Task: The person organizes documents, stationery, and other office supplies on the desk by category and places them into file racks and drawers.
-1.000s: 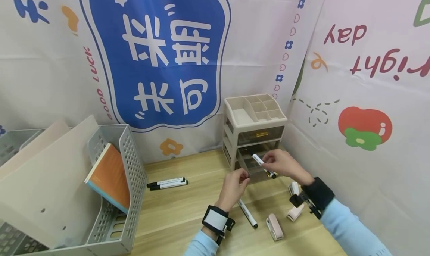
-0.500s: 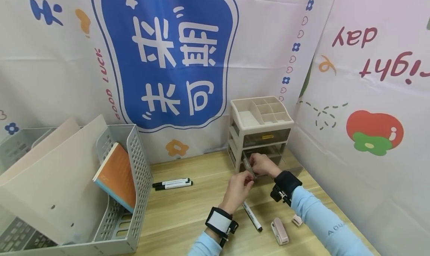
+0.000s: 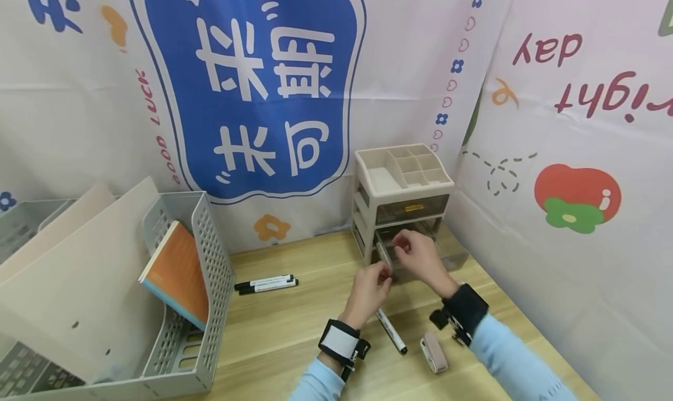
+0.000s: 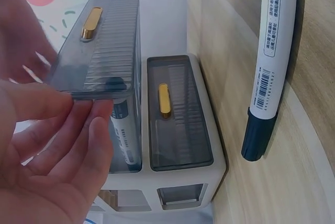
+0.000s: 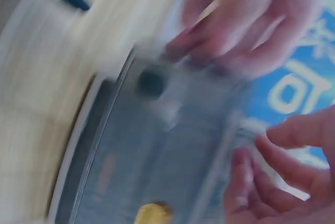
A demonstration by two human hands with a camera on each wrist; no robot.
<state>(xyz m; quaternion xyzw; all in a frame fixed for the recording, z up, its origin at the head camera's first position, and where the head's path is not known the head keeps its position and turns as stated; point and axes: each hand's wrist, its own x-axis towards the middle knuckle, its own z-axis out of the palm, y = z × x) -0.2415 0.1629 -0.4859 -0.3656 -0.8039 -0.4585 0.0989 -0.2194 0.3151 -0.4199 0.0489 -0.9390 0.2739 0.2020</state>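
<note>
A small cream desk organizer (image 3: 372,197) has its middle clear drawer (image 3: 453,262) pulled out. My left hand (image 3: 368,290) pinches this drawer's front corner between thumb and fingers. Inside the drawer, a white marker with a dark cap (image 4: 124,132) shows along the side wall in the left wrist view. Over the drawer hovers my right hand (image 3: 420,259), its fingers loosely bent with nothing between them. The right wrist view is blurred. Another white marker with a black cap (image 3: 391,332) lies on the table just below my left hand.
A pink stapler (image 3: 433,352) lies near the right forearm. Two more markers (image 3: 267,284) lie side by side left of centre. At the left stands a grey file rack (image 3: 210,255) with an orange book (image 3: 176,272) and folders. Printed cloth walls (image 3: 399,68) close off the back and right.
My right hand brought a marker over the drawer, lowered it inside and let go, then lifted slightly with fingers parted. My left hand kept its hold on the drawer corner.
</note>
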